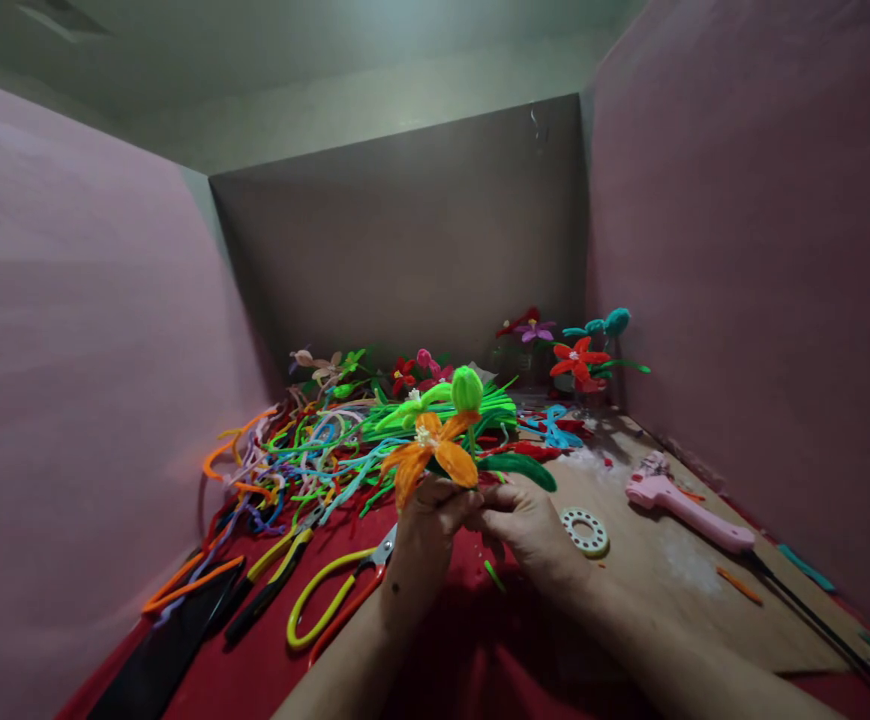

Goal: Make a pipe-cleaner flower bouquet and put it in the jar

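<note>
An orange pipe-cleaner flower (456, 462) with a pale centre is held upright above the table, with a light green bud (467, 390) beside it and a dark green leaf (523, 468) pointing right. My left hand (435, 510) is closed round the base of the flower, just below its petals. My right hand (514, 515) pinches the same base from the right, its fingertips meeting those of my left hand. The stem between the fingers is mostly hidden.
Scissors (330, 595) and pliers (274, 580) lie on the red cloth (217, 670) at left. Behind them spreads a tangled pile of coloured pipe cleaners (315, 455). A pink glue gun (694, 512) and a round holed disc (585, 532) rest on the board at right. Finished flowers (580, 362) stand behind.
</note>
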`<control>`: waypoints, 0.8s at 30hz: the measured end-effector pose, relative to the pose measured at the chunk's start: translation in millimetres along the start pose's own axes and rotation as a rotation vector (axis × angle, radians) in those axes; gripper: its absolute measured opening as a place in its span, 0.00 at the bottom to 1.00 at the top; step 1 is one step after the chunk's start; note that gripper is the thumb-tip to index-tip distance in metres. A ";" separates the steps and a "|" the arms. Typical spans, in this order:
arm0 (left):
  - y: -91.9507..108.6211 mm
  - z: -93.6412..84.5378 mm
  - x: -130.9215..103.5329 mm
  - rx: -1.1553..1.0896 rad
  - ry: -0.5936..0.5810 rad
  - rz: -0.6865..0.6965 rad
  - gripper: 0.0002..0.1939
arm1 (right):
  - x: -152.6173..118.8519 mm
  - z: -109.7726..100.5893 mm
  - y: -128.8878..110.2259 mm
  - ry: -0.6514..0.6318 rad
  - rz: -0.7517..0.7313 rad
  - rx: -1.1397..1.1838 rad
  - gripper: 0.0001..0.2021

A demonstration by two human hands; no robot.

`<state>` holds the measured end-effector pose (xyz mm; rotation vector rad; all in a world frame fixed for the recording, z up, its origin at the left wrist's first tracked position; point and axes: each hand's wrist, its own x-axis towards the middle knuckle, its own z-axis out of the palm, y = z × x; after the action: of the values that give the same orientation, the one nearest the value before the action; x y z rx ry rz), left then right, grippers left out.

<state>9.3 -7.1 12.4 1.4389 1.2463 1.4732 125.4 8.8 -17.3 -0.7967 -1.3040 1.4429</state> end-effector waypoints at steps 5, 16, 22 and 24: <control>11.5 -18.1 6.6 0.093 -0.030 0.008 0.09 | 4.2 -23.4 -27.2 0.077 -0.048 -0.164 0.11; 1.1 -12.7 11.5 -0.010 -0.181 -0.113 0.07 | -54.9 -99.0 -43.8 0.025 -0.169 -1.199 0.10; -0.8 -12.2 12.6 -0.036 -0.180 -0.138 0.07 | -63.1 -97.5 -33.6 -0.025 -0.228 -1.336 0.11; 2.5 -11.2 11.0 -0.063 -0.195 -0.147 0.07 | -60.8 -100.0 -31.5 0.006 -0.218 -1.258 0.11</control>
<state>-2.7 0.9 19.0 1.3828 1.1495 1.2318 243.3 -19.6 -15.8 -1.3563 -2.1975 0.2987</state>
